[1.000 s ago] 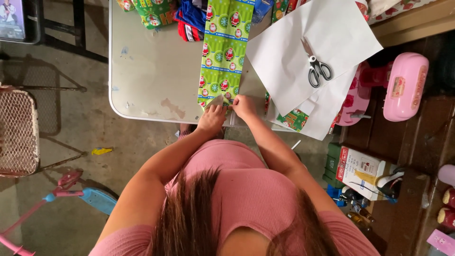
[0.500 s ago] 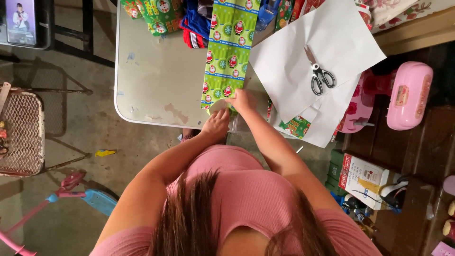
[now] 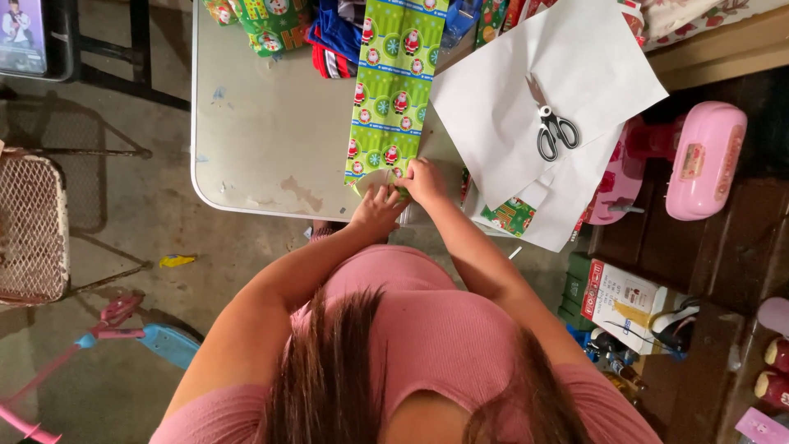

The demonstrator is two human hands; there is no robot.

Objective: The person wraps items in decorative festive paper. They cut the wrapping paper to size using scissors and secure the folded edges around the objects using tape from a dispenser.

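My own head and hair fill the bottom of the view, and my forearms cover part of the near table edge. My left hand and right hand meet at the near end of the long wrapped box, so the end flap itself is mostly hidden under my fingers; only a pale curved bit of paper shows between them. Both hands are closed down on that end, fingers pressing and pinching the paper. The far end of the box is cut off by the top of the frame.

The wrap is glossy green paper with small red figures in a repeating print. The box is a narrow, flat rectangle lying on the scuffed white table, its long axis running straight away from me.

1 pair of black-handled scissors lies on a loose white sheet to my right, well apart from my hands.
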